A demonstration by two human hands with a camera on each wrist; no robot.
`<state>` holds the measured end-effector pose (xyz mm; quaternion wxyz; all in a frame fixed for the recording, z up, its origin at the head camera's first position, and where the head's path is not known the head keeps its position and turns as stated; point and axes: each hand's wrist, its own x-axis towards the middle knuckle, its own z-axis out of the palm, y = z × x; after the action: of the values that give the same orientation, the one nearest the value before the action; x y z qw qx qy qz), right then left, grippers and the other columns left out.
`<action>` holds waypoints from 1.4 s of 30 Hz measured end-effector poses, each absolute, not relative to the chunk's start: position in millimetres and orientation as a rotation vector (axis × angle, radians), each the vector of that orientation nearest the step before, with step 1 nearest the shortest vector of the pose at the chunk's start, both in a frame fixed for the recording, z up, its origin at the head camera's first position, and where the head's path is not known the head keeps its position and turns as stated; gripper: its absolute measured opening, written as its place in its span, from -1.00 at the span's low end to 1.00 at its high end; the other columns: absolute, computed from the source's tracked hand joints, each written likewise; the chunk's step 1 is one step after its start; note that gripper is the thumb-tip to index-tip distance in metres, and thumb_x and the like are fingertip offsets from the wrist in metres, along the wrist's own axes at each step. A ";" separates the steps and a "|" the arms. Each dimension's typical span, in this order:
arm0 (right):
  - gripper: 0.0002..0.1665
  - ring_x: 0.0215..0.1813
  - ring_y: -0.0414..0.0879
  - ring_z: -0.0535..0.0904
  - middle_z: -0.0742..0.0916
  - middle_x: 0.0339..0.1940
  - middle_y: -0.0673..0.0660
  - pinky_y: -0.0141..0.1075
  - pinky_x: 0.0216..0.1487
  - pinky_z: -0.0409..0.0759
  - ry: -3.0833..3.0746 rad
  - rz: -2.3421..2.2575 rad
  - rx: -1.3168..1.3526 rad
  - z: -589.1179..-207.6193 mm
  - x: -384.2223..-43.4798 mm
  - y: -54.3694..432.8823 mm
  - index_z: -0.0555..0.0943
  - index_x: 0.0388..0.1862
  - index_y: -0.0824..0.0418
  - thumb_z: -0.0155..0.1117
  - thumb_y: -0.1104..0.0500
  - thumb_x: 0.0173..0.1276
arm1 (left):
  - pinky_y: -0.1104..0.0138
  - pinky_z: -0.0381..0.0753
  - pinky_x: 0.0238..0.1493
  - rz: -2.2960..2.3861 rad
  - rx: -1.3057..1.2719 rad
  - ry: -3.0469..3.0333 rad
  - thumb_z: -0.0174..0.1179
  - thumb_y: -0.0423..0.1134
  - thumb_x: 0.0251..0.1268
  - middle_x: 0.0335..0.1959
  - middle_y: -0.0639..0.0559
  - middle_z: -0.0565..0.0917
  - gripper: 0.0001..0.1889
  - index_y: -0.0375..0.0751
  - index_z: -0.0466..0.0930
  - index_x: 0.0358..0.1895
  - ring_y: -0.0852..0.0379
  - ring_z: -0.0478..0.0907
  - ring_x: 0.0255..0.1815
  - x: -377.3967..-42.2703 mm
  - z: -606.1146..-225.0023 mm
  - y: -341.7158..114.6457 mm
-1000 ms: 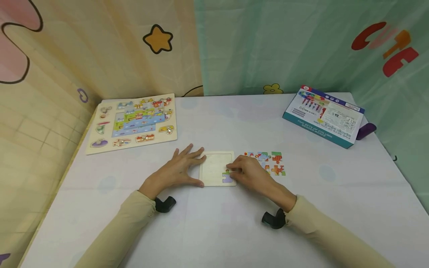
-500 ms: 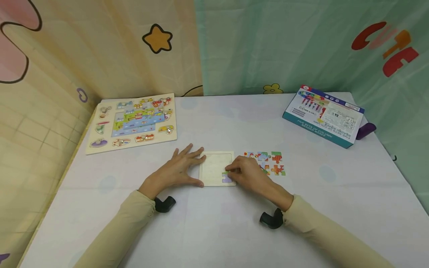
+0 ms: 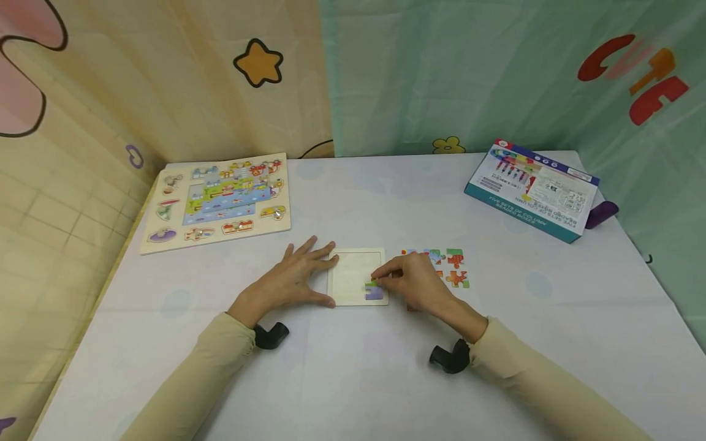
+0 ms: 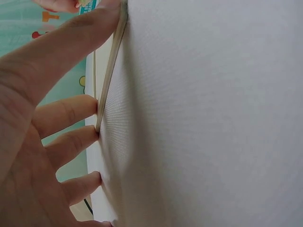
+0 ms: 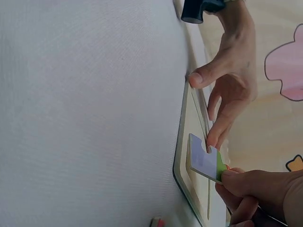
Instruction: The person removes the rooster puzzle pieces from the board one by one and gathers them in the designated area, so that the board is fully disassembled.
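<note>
A square wooden puzzle tray (image 3: 353, 266) lies flat on the white-covered table. My left hand (image 3: 295, 275) spreads along its left side, with thumb and some fingertips against the edge. My right hand (image 3: 416, 282) pinches a puzzle piece (image 5: 203, 158), lilac with a green end, between thumb and fingers. In the right wrist view the piece is tilted over the tray's near right corner. Loose puzzle pieces (image 3: 456, 278) in red, green and blue lie just right of the tray, partly hidden by my right hand.
At the back left lies a stack of wooden picture boards (image 3: 215, 239) with vehicle and fruit shapes. A teal-and-white box (image 3: 529, 190) stands at the back right, with a dark purple object (image 3: 602, 215) beside it. Printed curtains (image 3: 397, 73) hang behind the table.
My right hand has lifted and turned slightly, still pinching the piece, and more of the piece's lilac face shows. The left hand keeps its place on the tray's edge.
</note>
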<state>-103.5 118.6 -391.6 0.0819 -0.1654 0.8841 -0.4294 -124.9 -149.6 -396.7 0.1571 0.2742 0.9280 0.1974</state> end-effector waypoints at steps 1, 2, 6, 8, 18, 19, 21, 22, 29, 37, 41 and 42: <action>-0.89 -0.37 -0.22 0.57 0.78 -0.36 -0.03 -0.39 -0.41 0.51 2.636 -1.291 -0.493 -391.3 -103.9 119.1 0.82 -0.32 0.13 0.48 0.30 0.17 | -0.31 -0.24 0.41 0.564 0.785 2.656 0.50 0.23 -0.14 0.55 0.04 0.13 -0.02 -0.11 0.38 0.41 -0.19 -0.24 0.59 -125.0 -396.7 -149.5; -0.89 -0.37 -0.21 0.57 0.78 -0.36 -0.03 -0.38 -0.41 0.51 2.631 -1.297 -0.491 -390.7 -104.4 119.6 0.82 -0.32 0.12 0.48 0.29 0.17 | -0.31 -0.24 0.41 0.564 0.785 2.657 0.50 0.23 -0.14 0.55 0.04 0.13 -0.02 -0.11 0.38 0.41 -0.19 -0.24 0.59 -125.0 -396.7 -149.4; -0.90 -0.36 -0.20 0.57 0.77 -0.35 -0.05 -0.37 -0.40 0.51 2.608 -1.303 -0.455 -389.2 -105.2 123.0 0.82 -0.30 0.10 0.47 0.26 0.19 | -0.30 -0.25 0.42 0.559 0.788 2.659 0.50 0.24 -0.14 0.55 0.05 0.13 -0.02 -0.10 0.38 0.42 -0.18 -0.24 0.59 -125.3 -396.3 -149.2; -0.90 -0.34 -0.18 0.58 0.76 -0.34 -0.07 -0.35 -0.38 0.52 2.595 -1.300 -0.427 -388.0 -104.9 126.0 0.82 -0.29 0.08 0.47 0.23 0.20 | -0.30 -0.25 0.42 0.559 0.789 2.658 0.50 0.24 -0.14 0.55 0.04 0.13 -0.02 -0.11 0.38 0.42 -0.18 -0.24 0.59 -125.4 -395.9 -149.1; -0.90 -0.30 -0.17 0.62 0.78 -0.26 -0.03 -0.35 -0.37 0.56 2.538 -1.301 -0.319 -388.6 -99.5 163.3 0.82 -0.27 0.04 0.44 0.17 0.24 | -0.32 -0.23 0.40 0.570 0.801 2.661 0.50 0.23 -0.14 0.55 0.02 0.15 -0.02 -0.13 0.39 0.41 -0.21 -0.22 0.59 -125.5 -396.0 -149.7; -0.90 -0.31 -0.16 0.61 0.79 -0.26 -0.02 -0.36 -0.39 0.55 2.537 -1.298 -0.316 -389.3 -98.7 168.9 0.82 -0.26 0.05 0.44 0.17 0.24 | -0.33 -0.23 0.40 0.570 0.800 2.660 0.50 0.23 -0.14 0.55 0.02 0.15 -0.02 -0.13 0.39 0.41 -0.21 -0.22 0.59 -125.4 -396.1 -149.8; -0.89 -0.30 -0.14 0.60 0.79 -0.24 0.00 -0.38 -0.39 0.53 2.541 -1.296 -0.320 -390.7 -96.8 180.8 0.82 -0.24 0.07 0.45 0.17 0.24 | -0.33 -0.23 0.40 0.565 0.798 2.659 0.50 0.23 -0.14 0.55 0.01 0.15 -0.02 -0.13 0.39 0.41 -0.21 -0.22 0.59 -125.3 -396.2 -150.1; -0.88 -0.25 -0.14 0.61 0.79 -0.24 0.00 -0.39 -0.35 0.54 2.560 -1.281 -0.325 -391.3 -95.9 186.7 0.82 -0.24 0.07 0.45 0.17 0.24 | -0.33 -0.23 0.40 0.563 0.796 2.657 0.50 0.23 -0.14 0.55 0.02 0.14 -0.02 -0.13 0.38 0.41 -0.21 -0.22 0.59 -125.2 -396.3 -150.1; -0.83 -0.09 -0.08 0.60 0.78 -0.14 0.04 -0.40 -0.22 0.57 2.564 -1.222 -0.232 -390.8 -87.7 224.5 0.81 -0.18 0.07 0.44 0.10 0.27 | -0.32 -0.24 0.41 0.567 0.791 2.658 0.51 0.23 -0.16 0.55 0.02 0.14 -0.01 -0.13 0.38 0.41 -0.21 -0.22 0.59 -125.2 -396.4 -149.7; -0.74 0.02 -0.06 0.51 0.76 -0.01 0.10 -0.44 -0.15 0.50 2.562 -1.193 -0.131 -389.1 -78.0 256.1 0.80 -0.12 0.07 0.41 0.00 0.29 | -0.32 -0.22 0.41 0.564 0.798 2.665 0.50 0.24 -0.16 0.55 0.03 0.15 -0.01 -0.12 0.39 0.41 -0.20 -0.21 0.59 -125.5 -397.5 -149.5; -0.74 -0.01 -0.11 0.52 0.76 -0.02 0.08 -0.44 -0.15 0.49 2.557 -1.163 -0.104 -390.9 -75.3 264.7 0.80 -0.11 0.07 0.40 0.00 0.30 | -0.33 -0.21 0.40 0.559 0.803 2.665 0.50 0.24 -0.16 0.55 0.02 0.15 -0.01 -0.13 0.39 0.41 -0.21 -0.21 0.59 -125.6 -397.3 -149.4; -0.75 -0.01 -0.12 0.51 0.76 -0.03 0.07 -0.44 -0.15 0.48 2.555 -1.160 -0.096 -391.6 -74.8 266.2 0.80 -0.12 0.07 0.40 0.00 0.30 | -0.33 -0.21 0.40 0.559 0.803 2.665 0.50 0.24 -0.16 0.55 0.02 0.15 -0.01 -0.13 0.39 0.41 -0.21 -0.21 0.59 -125.6 -397.2 -149.4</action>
<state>-74.8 266.2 -391.6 0.1660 -0.0336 0.8974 -0.4075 -125.6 -149.4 -397.2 0.1510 0.2795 0.9280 0.1947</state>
